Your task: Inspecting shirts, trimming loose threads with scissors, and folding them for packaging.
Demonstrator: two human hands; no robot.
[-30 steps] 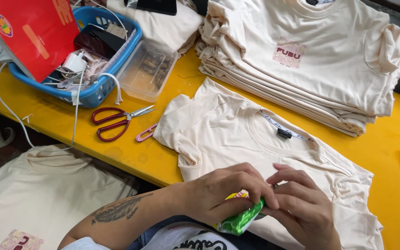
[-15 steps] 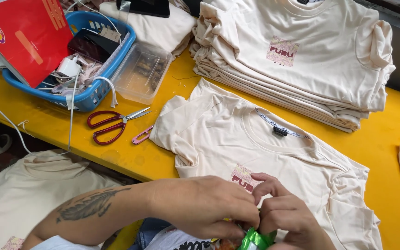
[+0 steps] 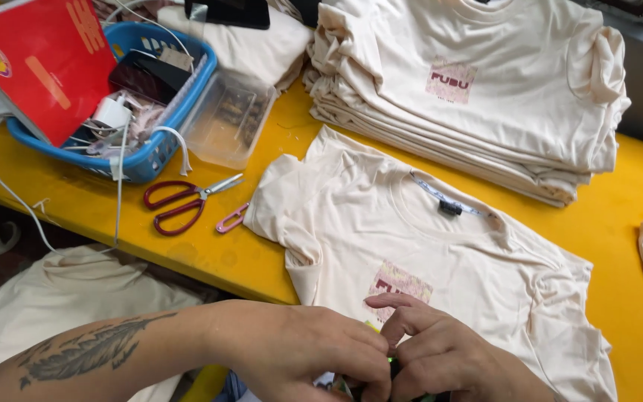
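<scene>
Both hands have sunk lower in view since a second ago, and the green object (image 3: 390,362) is now almost hidden between them at the bottom edge. Left hand (image 3: 303,357) and right hand (image 3: 440,353) pinch it, fingers closed, over the cream T-shirt (image 3: 426,231) on the yellow table (image 3: 98,216); red scissors (image 3: 184,201) lie well apart.

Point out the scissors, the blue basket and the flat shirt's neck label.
scissors (image 3: 176,207), head view, on the red handles.
blue basket (image 3: 164,145), head view, on its near wall.
neck label (image 3: 450,208), head view, on the dark tag inside the collar.
</scene>
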